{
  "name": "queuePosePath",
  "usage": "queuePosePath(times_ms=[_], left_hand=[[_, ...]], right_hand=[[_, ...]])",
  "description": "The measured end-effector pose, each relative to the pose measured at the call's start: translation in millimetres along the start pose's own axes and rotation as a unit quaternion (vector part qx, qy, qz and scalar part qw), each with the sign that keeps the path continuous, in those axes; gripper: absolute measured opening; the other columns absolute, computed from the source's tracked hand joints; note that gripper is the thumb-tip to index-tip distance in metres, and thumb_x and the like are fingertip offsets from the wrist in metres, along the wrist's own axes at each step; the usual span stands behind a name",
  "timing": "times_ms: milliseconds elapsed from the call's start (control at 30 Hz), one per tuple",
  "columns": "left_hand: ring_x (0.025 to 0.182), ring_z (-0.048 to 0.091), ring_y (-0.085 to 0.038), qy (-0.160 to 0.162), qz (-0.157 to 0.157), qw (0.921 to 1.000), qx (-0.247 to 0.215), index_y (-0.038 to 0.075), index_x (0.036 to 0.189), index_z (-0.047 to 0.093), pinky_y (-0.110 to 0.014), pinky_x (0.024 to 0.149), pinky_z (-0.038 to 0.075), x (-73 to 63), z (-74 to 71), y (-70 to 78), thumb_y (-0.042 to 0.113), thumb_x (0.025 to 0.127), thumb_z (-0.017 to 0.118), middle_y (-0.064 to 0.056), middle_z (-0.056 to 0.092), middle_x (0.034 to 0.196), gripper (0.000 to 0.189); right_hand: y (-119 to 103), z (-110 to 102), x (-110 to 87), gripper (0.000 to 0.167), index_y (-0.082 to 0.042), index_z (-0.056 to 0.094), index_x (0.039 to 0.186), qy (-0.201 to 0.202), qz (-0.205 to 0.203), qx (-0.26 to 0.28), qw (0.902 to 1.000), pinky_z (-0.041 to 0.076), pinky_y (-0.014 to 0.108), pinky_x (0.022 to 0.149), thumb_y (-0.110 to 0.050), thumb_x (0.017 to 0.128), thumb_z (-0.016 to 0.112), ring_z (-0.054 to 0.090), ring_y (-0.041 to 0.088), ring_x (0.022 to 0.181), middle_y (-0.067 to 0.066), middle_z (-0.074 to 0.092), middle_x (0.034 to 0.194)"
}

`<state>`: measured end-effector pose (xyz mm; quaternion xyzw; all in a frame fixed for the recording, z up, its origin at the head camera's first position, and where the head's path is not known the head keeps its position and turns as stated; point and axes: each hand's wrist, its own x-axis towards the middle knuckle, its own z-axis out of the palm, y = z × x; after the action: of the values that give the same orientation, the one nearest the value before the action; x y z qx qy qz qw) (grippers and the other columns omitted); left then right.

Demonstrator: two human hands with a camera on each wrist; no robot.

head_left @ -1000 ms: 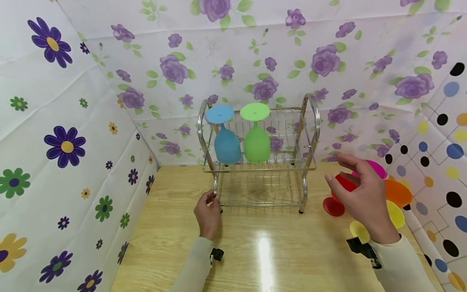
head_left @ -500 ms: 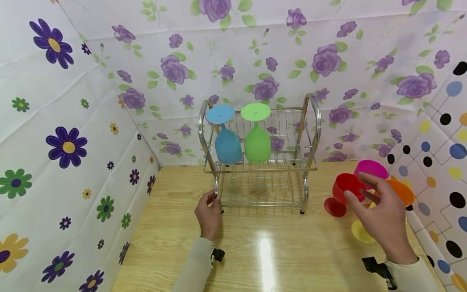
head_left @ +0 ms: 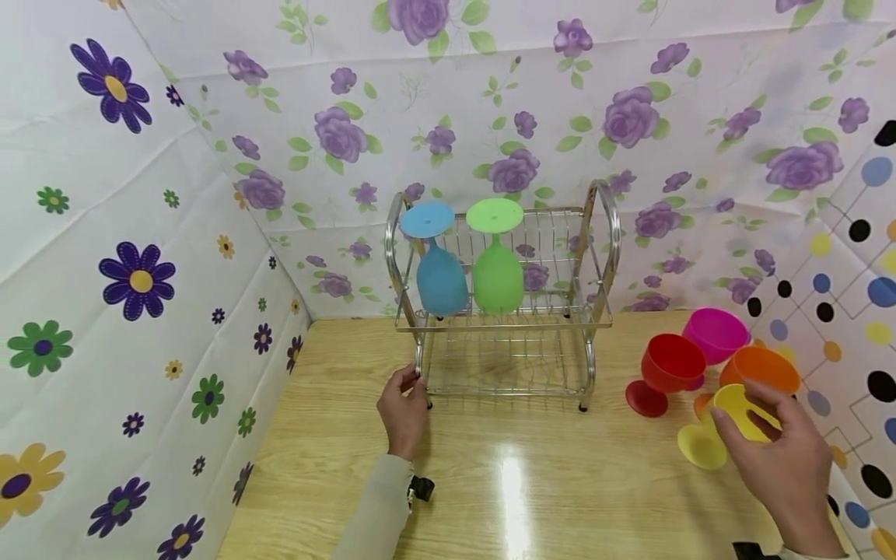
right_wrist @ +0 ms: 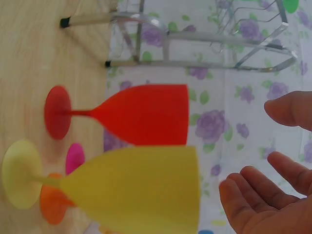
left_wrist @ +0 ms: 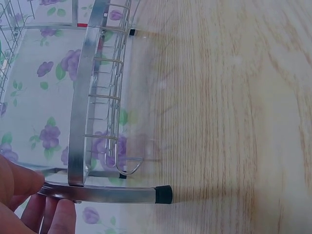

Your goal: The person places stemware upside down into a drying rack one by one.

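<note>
A two-tier metal dish rack stands on the table, with a blue goblet and a green goblet upside down on its upper tier. My left hand grips the rack's front left leg, thumb on one side and fingers on the other; the left wrist view shows this leg close. At the right, my right hand is over a yellow goblet, thumb and fingers spread apart. In the right wrist view the fingertips sit beyond the goblet's rim, holding nothing.
Upright behind the yellow goblet stand a red goblet, an orange goblet and a magenta goblet, close together. Floral cloth rises behind the rack; a dotted cloth borders the right side.
My right hand has moved right and toward me, from over the red goblet to the yellow one. My left hand keeps its grip on the rack leg.
</note>
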<state>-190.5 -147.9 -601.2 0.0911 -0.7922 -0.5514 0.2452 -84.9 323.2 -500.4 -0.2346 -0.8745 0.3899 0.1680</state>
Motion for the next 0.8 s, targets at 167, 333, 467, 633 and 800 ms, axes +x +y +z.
queuePosePath(times_ms=[167,333,467,633,800], left_hand=[[0.104,0.074,-0.024,0.002,-0.003,1.0,0.003,0.013,0.125,0.076,-0.039,0.082,0.068,-0.4,-0.2,-1.0,0.0,0.096,0.075,-0.006,0.077,0.112,0.031],[0.105,0.074,-0.026,0.003,-0.002,1.0,-0.003,0.012,0.125,0.077,-0.04,0.084,0.067,0.2,0.0,-0.5,-0.001,0.096,0.075,-0.008,0.077,0.113,0.031],[0.105,0.074,-0.027,0.002,-0.004,1.0,-0.007,0.012,0.124,0.077,-0.039,0.085,0.067,0.2,0.1,0.1,-0.001,0.097,0.074,-0.009,0.077,0.113,0.031],[0.104,0.074,-0.026,0.002,-0.006,0.9999,-0.01,0.012,0.123,0.077,-0.038,0.084,0.067,0.9,-0.3,-0.4,-0.001,0.096,0.075,-0.009,0.077,0.112,0.03],[0.105,0.074,-0.026,0.001,-0.005,0.9999,-0.01,0.012,0.124,0.077,-0.038,0.085,0.067,0.5,-1.4,-1.2,0.0,0.097,0.075,-0.008,0.077,0.112,0.03]], right_hand=[[22,3,-4.7,0.065,-0.003,0.049,0.156,0.048,0.008,-0.018,0.9987,0.034,0.046,0.13,-0.017,0.098,0.076,0.051,0.044,0.141,0.025,0.053,0.154],[38,6,-10.9,0.063,-0.004,0.052,0.154,0.126,-0.008,-0.019,0.9918,0.031,0.036,0.131,-0.017,0.098,0.076,0.05,0.043,0.135,0.023,0.052,0.154],[44,6,-13.0,0.063,-0.005,0.052,0.154,0.144,0.006,-0.012,0.9895,0.03,0.032,0.13,-0.021,0.098,0.076,0.047,0.041,0.134,0.02,0.05,0.158],[46,7,-14.6,0.069,-0.008,0.047,0.159,0.112,0.047,-0.015,0.9924,0.03,0.032,0.131,-0.026,0.099,0.075,0.045,0.039,0.134,0.02,0.048,0.16],[51,17,-15.3,0.078,-0.013,0.032,0.166,0.069,0.105,0.02,0.9918,0.027,0.045,0.131,-0.025,0.101,0.072,0.037,0.039,0.154,0.018,0.035,0.168]])
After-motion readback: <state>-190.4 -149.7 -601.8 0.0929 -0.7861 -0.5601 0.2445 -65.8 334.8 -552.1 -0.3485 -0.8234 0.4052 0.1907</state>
